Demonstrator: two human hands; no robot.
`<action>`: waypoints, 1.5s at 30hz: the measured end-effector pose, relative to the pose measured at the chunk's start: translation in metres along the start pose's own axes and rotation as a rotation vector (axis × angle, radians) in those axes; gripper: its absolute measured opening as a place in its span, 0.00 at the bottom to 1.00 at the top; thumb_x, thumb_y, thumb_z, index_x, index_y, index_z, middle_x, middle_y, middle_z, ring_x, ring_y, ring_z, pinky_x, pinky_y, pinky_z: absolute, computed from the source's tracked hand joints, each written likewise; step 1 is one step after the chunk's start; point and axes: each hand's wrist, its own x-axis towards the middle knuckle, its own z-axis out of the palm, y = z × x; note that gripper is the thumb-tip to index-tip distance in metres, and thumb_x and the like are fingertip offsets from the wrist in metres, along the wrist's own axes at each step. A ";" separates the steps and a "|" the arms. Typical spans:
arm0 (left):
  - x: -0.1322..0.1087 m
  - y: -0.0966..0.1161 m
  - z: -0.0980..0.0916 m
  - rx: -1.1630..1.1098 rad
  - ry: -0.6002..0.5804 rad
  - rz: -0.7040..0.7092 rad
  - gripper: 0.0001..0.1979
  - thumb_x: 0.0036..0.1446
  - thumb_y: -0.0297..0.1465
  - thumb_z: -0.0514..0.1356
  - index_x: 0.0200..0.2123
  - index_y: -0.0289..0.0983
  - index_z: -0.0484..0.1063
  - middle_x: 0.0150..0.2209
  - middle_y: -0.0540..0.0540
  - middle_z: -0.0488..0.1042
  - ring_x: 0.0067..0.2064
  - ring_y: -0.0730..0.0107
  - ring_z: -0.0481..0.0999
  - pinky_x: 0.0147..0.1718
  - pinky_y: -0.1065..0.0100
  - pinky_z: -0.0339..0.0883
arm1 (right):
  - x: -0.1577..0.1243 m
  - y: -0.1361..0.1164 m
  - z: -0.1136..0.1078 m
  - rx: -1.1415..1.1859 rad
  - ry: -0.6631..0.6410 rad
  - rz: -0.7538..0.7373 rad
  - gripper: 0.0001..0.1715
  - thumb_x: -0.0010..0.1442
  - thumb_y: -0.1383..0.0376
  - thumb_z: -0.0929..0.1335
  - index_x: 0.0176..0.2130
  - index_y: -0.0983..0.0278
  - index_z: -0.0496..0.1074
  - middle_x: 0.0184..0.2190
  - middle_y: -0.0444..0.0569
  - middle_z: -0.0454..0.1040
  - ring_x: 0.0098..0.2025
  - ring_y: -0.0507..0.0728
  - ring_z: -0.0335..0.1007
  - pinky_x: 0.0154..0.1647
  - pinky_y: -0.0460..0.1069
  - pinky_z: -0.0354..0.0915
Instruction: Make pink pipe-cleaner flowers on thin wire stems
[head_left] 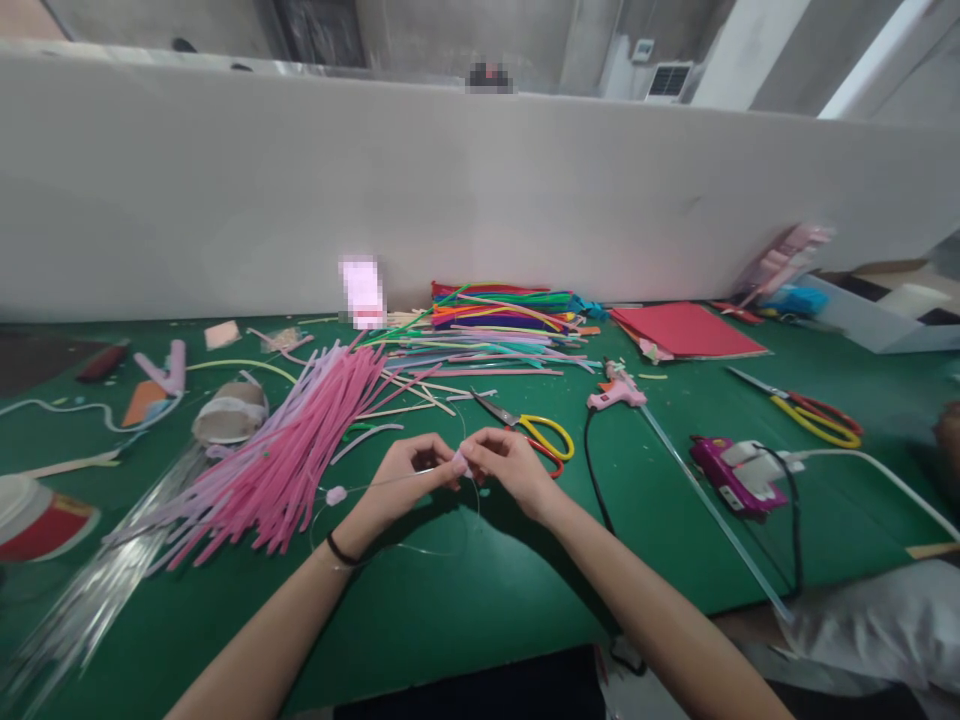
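Observation:
My left hand (416,475) and my right hand (514,470) meet above the green table, fingertips pinched together. Between them is a small lilac fuzzy piece (464,461), which looks like coiled pipe cleaner. A thin clear wire (397,480) runs from my fingers past my left hand to a second pale lilac piece (335,495). More thin line loops below both hands. Just beyond my right hand lie scissors (551,435) with yellow and red handles. Left of my hands spreads a big bunch of pink pipe cleaners (300,460). My fingers partly hide the held piece.
Multicoloured pipe cleaners (495,310) are stacked by the white partition (225,190). To the right are a pink glue gun (619,388) with its cord, a purple power strip (731,475), more scissors (814,415) and red sheets (686,330). Clear sticks (120,555) lie left.

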 end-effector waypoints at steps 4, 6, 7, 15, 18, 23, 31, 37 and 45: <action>0.002 -0.005 0.000 0.012 -0.015 0.009 0.16 0.48 0.42 0.68 0.26 0.35 0.72 0.24 0.47 0.76 0.27 0.69 0.76 0.29 0.70 0.70 | 0.000 0.003 0.002 -0.071 0.028 -0.022 0.22 0.53 0.47 0.71 0.31 0.64 0.69 0.22 0.41 0.68 0.23 0.49 0.60 0.25 0.45 0.58; 0.003 -0.005 0.000 0.013 -0.030 0.010 0.15 0.48 0.42 0.68 0.27 0.35 0.73 0.24 0.47 0.76 0.27 0.69 0.75 0.29 0.69 0.70 | 0.001 0.005 0.003 -0.077 0.040 -0.040 0.23 0.53 0.47 0.70 0.30 0.64 0.68 0.22 0.40 0.67 0.23 0.49 0.60 0.24 0.46 0.58; 0.002 -0.005 0.001 0.010 -0.037 0.008 0.15 0.48 0.42 0.68 0.27 0.35 0.73 0.24 0.47 0.76 0.27 0.68 0.75 0.29 0.69 0.70 | 0.001 0.005 0.003 -0.075 0.045 -0.050 0.23 0.53 0.47 0.70 0.30 0.64 0.68 0.22 0.40 0.67 0.23 0.49 0.59 0.24 0.46 0.58; 0.002 -0.002 0.003 0.001 0.089 0.005 0.16 0.48 0.43 0.67 0.27 0.36 0.74 0.23 0.47 0.75 0.27 0.67 0.75 0.28 0.69 0.70 | 0.003 0.008 -0.002 0.024 -0.007 -0.020 0.23 0.53 0.48 0.71 0.38 0.63 0.73 0.32 0.45 0.73 0.33 0.51 0.68 0.32 0.45 0.64; 0.002 -0.004 0.002 0.046 0.080 0.016 0.16 0.48 0.43 0.67 0.25 0.35 0.73 0.23 0.47 0.75 0.26 0.69 0.74 0.28 0.70 0.68 | 0.004 0.011 -0.003 0.104 -0.044 0.064 0.23 0.50 0.50 0.74 0.38 0.64 0.74 0.33 0.46 0.74 0.33 0.50 0.70 0.31 0.45 0.64; 0.002 -0.003 -0.001 0.120 0.005 0.042 0.14 0.50 0.42 0.66 0.27 0.36 0.75 0.26 0.45 0.76 0.28 0.68 0.75 0.29 0.69 0.68 | 0.006 0.012 -0.007 0.276 0.014 0.130 0.22 0.46 0.52 0.77 0.34 0.64 0.74 0.32 0.46 0.75 0.34 0.50 0.72 0.36 0.46 0.66; 0.018 -0.023 -0.046 0.442 0.317 0.145 0.15 0.56 0.42 0.60 0.38 0.37 0.76 0.36 0.44 0.80 0.38 0.61 0.79 0.39 0.66 0.70 | 0.010 0.009 -0.023 0.312 0.092 0.137 0.22 0.46 0.54 0.78 0.36 0.66 0.75 0.30 0.48 0.77 0.31 0.50 0.73 0.34 0.45 0.68; 0.017 -0.029 -0.080 0.997 0.348 0.164 0.17 0.56 0.37 0.55 0.44 0.35 0.75 0.45 0.38 0.78 0.47 0.52 0.75 0.49 0.55 0.65 | 0.017 0.012 -0.025 0.305 0.124 0.147 0.26 0.46 0.54 0.78 0.40 0.65 0.74 0.28 0.47 0.77 0.29 0.50 0.73 0.37 0.47 0.70; 0.014 -0.036 -0.083 1.251 0.296 0.151 0.14 0.58 0.31 0.53 0.42 0.33 0.75 0.42 0.36 0.77 0.46 0.51 0.74 0.47 0.55 0.64 | 0.032 0.017 -0.051 0.106 0.152 0.012 0.27 0.44 0.52 0.77 0.38 0.65 0.72 0.24 0.44 0.75 0.26 0.50 0.71 0.35 0.48 0.69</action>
